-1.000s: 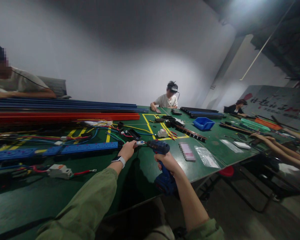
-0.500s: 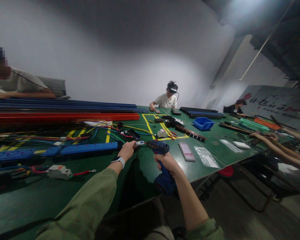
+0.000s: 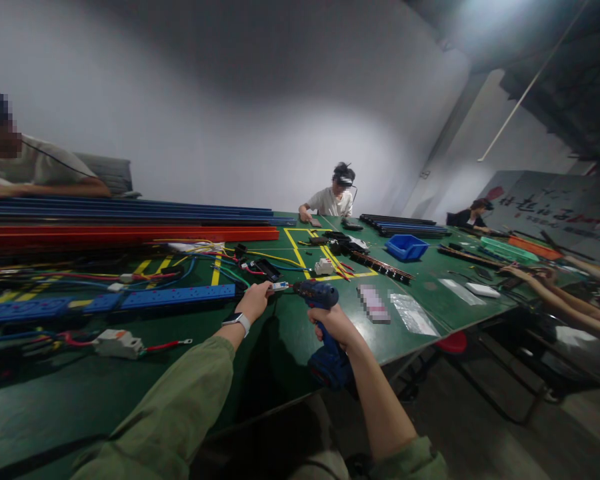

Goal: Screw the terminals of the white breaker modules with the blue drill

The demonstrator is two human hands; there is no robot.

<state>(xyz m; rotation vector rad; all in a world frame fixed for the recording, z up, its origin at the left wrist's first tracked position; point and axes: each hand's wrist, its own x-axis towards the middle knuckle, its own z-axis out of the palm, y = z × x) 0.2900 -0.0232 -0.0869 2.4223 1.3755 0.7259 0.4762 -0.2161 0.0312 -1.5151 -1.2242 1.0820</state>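
Observation:
My right hand (image 3: 333,323) is wrapped round the grip of a blue cordless drill (image 3: 325,293), its nose turned left. Closed fingers of my left hand (image 3: 255,301) hold a small white-and-blue module (image 3: 280,287) at the right end of a long blue power strip (image 3: 180,297). The drill's tip points at this module's right side; whether they touch is too small to tell. Just behind my left hand lies a black part (image 3: 267,269) with wires. A white circuit breaker (image 3: 119,343) with a red lead rests on the near left of the table.
Coloured wires and red and blue rails (image 3: 130,233) cover the left of the green table (image 3: 280,373). A phone (image 3: 373,303), a clear plastic bag (image 3: 413,313) and a blue bin (image 3: 407,247) lie to the right. Co-workers (image 3: 333,197) sit round the table.

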